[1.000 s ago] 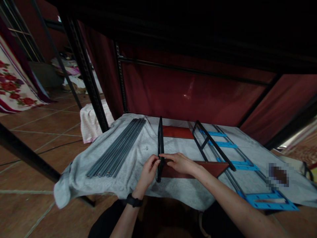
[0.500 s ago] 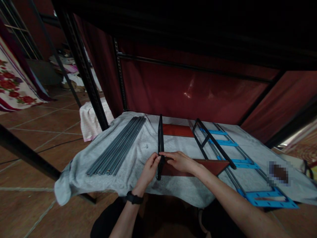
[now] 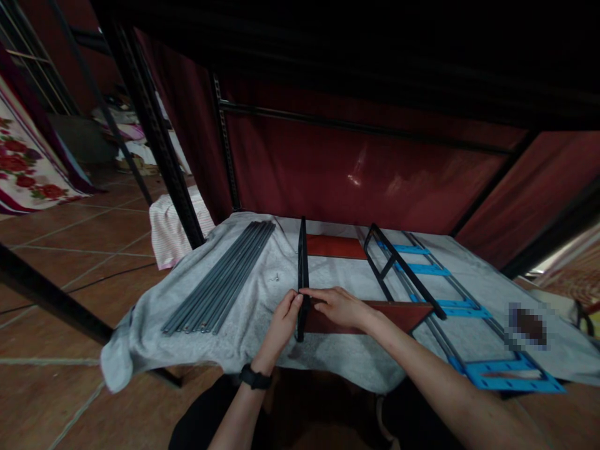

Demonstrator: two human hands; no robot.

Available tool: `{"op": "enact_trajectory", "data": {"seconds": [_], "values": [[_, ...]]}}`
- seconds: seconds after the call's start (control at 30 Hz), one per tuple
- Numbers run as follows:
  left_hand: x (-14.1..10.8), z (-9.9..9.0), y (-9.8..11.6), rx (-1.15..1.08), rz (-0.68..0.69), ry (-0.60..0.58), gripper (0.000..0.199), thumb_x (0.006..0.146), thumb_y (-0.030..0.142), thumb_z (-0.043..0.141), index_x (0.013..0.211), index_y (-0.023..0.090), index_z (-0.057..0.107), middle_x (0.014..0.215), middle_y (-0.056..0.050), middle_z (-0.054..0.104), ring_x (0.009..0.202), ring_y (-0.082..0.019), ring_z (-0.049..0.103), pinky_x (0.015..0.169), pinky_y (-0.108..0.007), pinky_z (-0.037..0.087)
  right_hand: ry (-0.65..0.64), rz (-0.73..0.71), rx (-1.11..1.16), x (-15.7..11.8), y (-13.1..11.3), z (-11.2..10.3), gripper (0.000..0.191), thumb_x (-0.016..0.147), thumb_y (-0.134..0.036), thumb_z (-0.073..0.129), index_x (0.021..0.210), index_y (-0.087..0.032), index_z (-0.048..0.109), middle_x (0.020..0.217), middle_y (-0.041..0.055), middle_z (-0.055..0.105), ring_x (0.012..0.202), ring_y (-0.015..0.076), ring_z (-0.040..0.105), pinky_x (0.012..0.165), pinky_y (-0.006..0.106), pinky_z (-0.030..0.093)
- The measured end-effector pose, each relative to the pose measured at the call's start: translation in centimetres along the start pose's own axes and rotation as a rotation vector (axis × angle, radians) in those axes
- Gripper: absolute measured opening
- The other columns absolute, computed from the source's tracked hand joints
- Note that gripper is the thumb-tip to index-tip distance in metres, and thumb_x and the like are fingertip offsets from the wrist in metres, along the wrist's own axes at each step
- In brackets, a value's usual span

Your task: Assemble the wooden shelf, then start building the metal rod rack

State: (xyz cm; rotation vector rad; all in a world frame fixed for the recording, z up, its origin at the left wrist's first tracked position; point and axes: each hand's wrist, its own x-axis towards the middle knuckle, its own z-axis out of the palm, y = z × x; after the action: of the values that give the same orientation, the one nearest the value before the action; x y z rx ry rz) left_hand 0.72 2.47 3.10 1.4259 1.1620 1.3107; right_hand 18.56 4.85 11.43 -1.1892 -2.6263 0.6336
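Note:
A black metal frame (image 3: 303, 262) stands on edge on the grey cloth, joined to two reddish-brown boards. The rear board (image 3: 336, 247) and the front board (image 3: 398, 315) reach right to a second black frame (image 3: 407, 275). At the left frame's near part, my left hand (image 3: 287, 314) has thumb and fingers pressed together; what they hold, if anything, is too small to make out. My right hand (image 3: 341, 306) lies over the front board, its index finger stretched to the same spot on the frame, beside my left fingertips.
Several grey tubes (image 3: 222, 275) lie at the left of the cloth (image 3: 262, 347). Small screws (image 3: 275, 278) rest between tubes and frame. At the right lies a blue-and-grey rack (image 3: 469, 309). Black shelf posts (image 3: 154, 125) surround the surface, with a dark shelf overhead.

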Motion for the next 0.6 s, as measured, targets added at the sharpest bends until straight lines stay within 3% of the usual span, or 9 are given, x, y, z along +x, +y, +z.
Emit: {"op": "enact_trajectory", "data": {"seconds": [0.33, 0.6], "values": [[-0.14, -0.66, -0.15, 0.182, 0.220, -0.017, 0.020, 0.097, 0.036, 0.042, 0.090, 0.022, 0.055, 0.088, -0.002, 0.055, 0.087, -0.019, 0.052, 0.082, -0.031, 0.042, -0.009, -0.025, 0.021, 0.10, -0.26, -0.30, 0.055, 0.092, -0.022, 0.046, 0.147, -0.032, 0.047, 0.138, -0.0002, 0.061, 0.120, 0.0222, 0.063, 0.105, 0.037, 0.047], [-0.05, -0.08, -0.23, 0.115, 0.036, 0.033, 0.036, 0.094, 0.054, 0.045, 0.079, 0.022, 0.051, 0.073, 0.002, 0.050, 0.070, -0.016, 0.049, 0.067, -0.028, 0.041, 0.001, -0.017, 0.036, 0.01, 0.22, 0.11, 0.059, 0.091, -0.020, 0.050, 0.148, -0.035, 0.043, 0.138, -0.0019, 0.061, 0.123, 0.0212, 0.062, 0.107, 0.037, 0.046]]}}
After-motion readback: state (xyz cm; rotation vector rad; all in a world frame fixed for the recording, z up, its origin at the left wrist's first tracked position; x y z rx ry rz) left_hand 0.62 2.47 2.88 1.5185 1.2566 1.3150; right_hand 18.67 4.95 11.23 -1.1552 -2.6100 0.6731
